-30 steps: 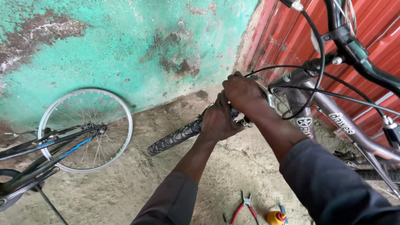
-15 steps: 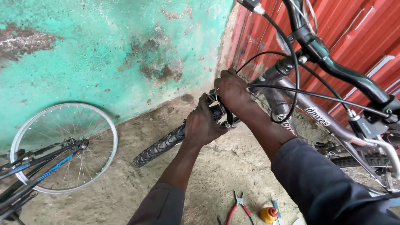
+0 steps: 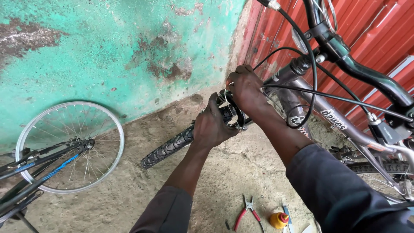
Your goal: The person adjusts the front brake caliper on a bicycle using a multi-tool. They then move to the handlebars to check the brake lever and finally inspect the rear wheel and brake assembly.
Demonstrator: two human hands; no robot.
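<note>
My left hand (image 3: 212, 124) grips the top of the bicycle's front tyre (image 3: 166, 149) near the brake. Just beyond it, my right hand (image 3: 246, 88) closes around the front brake mechanism (image 3: 230, 113), where thin cable ends stick out. The grey bicycle frame (image 3: 327, 115) runs to the right. Black handlebars (image 3: 366, 75) and looping black cables (image 3: 312, 86) hang above my right forearm. Both arms wear dark sleeves.
A second bicycle with a bare silver wheel rim (image 3: 69, 146) lies at the left. On the concrete floor near me lie red-handled pliers (image 3: 244, 212), a small yellow bottle with a red cap (image 3: 279, 219) and a blue-handled tool (image 3: 286, 214). Green wall ahead, red metal sheet right.
The view has shifted so the hands and front wheel sit more to the right and higher. Both hands stay on the tyre and brake with little change in grip.
</note>
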